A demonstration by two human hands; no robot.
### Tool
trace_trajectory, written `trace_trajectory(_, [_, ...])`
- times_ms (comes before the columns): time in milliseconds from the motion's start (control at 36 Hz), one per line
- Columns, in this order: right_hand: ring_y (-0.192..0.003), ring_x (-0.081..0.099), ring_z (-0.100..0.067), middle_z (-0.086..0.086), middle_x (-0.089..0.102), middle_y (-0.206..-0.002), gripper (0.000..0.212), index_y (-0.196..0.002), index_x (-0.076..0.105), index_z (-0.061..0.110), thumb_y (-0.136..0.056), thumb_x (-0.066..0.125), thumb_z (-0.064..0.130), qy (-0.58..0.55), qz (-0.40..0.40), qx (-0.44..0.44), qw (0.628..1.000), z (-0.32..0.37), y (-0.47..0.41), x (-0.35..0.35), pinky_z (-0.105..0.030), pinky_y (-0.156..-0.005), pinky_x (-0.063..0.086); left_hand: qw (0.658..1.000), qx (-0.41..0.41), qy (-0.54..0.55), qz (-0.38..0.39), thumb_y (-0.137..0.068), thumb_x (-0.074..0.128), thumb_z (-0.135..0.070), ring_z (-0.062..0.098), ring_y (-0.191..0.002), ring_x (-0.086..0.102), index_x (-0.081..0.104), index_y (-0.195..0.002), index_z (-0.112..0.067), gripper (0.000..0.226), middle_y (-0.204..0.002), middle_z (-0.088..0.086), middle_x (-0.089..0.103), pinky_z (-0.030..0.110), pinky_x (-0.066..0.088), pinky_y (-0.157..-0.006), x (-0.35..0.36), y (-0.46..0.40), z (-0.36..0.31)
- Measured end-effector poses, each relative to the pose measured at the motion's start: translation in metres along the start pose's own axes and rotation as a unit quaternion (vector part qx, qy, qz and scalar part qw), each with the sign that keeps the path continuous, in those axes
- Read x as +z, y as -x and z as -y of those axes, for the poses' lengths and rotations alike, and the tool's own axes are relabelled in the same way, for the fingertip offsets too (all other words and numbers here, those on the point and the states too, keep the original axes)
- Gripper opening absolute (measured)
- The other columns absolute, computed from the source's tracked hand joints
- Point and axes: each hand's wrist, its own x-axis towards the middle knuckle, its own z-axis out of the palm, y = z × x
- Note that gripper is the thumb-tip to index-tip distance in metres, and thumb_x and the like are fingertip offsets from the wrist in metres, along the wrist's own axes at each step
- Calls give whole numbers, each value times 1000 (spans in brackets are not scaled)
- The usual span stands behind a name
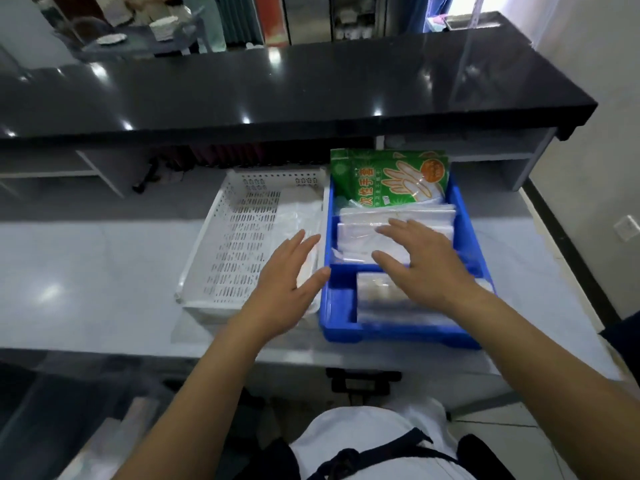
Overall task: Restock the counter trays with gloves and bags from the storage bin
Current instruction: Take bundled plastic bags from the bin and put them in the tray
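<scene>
A blue storage bin (346,303) sits on the grey counter, split into compartments. Green packs of disposable gloves (388,178) stand upright at its far end. Clear plastic bag packs (360,223) fill the middle compartment, and another clear pack (388,299) lies in the near one. To the bin's left is a white perforated tray (239,237) with some clear bags (298,216) along its right side. My left hand (287,282) hovers open over the tray's right edge. My right hand (422,261) is spread open over the bin's bag packs, holding nothing.
A glossy black raised counter (277,91) runs across the back, with open grey shelves (485,157) under it. The grey worktop (86,265) stretches left of the tray. A wall with a socket (627,228) is at the right.
</scene>
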Motion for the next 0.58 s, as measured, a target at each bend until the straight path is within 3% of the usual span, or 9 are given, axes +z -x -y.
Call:
trace_trajectory(167, [-147, 25, -20, 2, 41, -154, 49, -138, 53, 30, -93, 58, 46, -70, 64, -93, 991, 123, 44, 73, -45, -119, 20, 987, -115, 44, -105, -93, 54, -49, 4, -149, 8, 32, -150, -38, 62, -160, -17, 17, 36, 12, -123, -28, 139, 70])
trace_trajectory(278, [-147, 23, -19, 3, 36, -157, 53, -141, 47, 33, -92, 52, 54, -47, 183, -174, 966, 183, 79, 146, -44, -119, 19, 959, -245, 63, -128, -94, 58, -43, 17, -146, 27, 35, -150, -28, 63, -157, -6, 34, 44, 27, -119, -37, 235, 128])
trace_trajectory(417, [-151, 8, -16, 9, 21, -162, 62, -146, 35, 42, -89, 46, 65, 3, 335, -209, 919, 228, 122, 222, -44, -121, 12, 893, -385, 129, -194, -92, 63, -42, 14, -144, 31, 32, -152, -25, 69, -157, -7, 34, 43, 31, -116, -31, 345, 176])
trace_trajectory(583, [-150, 14, -17, 4, 23, -162, 64, -148, 33, 38, -91, 47, 64, 55, 410, -268, 870, 283, 145, 275, -44, -120, 20, 815, -483, 167, -272, -90, 66, -39, 16, -139, 39, 38, -149, -25, 66, -153, -4, 41, 35, 34, -114, -21, 435, 206])
